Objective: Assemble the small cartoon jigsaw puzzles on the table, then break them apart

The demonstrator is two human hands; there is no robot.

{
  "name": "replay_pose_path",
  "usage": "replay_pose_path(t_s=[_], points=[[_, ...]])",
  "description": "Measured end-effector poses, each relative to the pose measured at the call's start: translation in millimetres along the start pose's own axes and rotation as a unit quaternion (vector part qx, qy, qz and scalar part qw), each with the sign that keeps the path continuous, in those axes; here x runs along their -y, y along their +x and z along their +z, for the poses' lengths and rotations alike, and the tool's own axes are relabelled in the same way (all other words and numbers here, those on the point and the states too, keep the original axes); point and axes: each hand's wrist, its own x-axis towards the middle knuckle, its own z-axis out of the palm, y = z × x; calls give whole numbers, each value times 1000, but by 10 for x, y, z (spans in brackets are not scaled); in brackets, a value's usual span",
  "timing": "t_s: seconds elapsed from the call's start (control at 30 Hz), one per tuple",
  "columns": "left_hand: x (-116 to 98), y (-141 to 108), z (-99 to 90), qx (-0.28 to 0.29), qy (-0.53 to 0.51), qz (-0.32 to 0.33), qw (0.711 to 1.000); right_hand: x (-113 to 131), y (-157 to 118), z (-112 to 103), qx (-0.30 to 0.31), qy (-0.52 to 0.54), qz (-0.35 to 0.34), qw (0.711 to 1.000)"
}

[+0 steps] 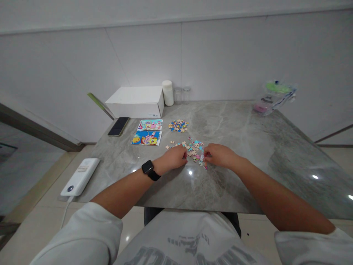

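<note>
Loose jigsaw puzzle pieces [195,146] lie in a spread pile on the grey marbled table, some face up in blue and pink, some with plain backs. At the left side of this pile rests my left hand [175,156], its fingers curled together; whatever they hold is hidden. My right hand [219,154] is at the pile's right edge, thumb and fingers pinched on a small puzzle piece [205,165]. Behind is a second, denser heap of pieces [178,126]. Two cartoon picture cards, an upper one [150,125] and a lower one [146,138], lie to the left.
At the back stand a white box [135,101], a white bottle [167,94] and two clear glass jars [182,95]. A phone [118,126] lies left of the cards. A white power bank [80,177] with a cable sits at the left edge. Plastic bags [273,97] lie back right.
</note>
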Motion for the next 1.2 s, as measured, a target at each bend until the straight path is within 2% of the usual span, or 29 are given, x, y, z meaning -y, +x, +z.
replay_pose_path(t_s=[0.2, 0.43, 0.67, 0.77, 0.9, 0.97, 1.1, 1.2], points=[[52, 23, -29, 14, -15, -12, 1000, 31, -186, 108, 6, -4, 31, 999], [64, 45, -52, 59, -25, -25, 998, 3, -84, 112, 13, 21, 22, 999], [97, 36, -103, 33, -35, -15, 999, -80, 19, 100, 29, 101, 31, 994], [94, 32, -106, 15, -17, -17, 1000, -112, 22, 93, 15, 162, 24, 986], [84, 19, -101, 13, 15, 7, 1000, -165, 50, 66, 32, 225, 8, 974], [81, 15, -101, 24, 29, 8, 999, -191, 52, 51, 15, 190, 17, 981], [67, 15, -104, 39, 40, -3, 998, -183, -25, 32, -69, 60, 42, 995], [25, 12, -93, 31, 47, -22, 998, -97, -125, 41, -20, 61, 12, 998]])
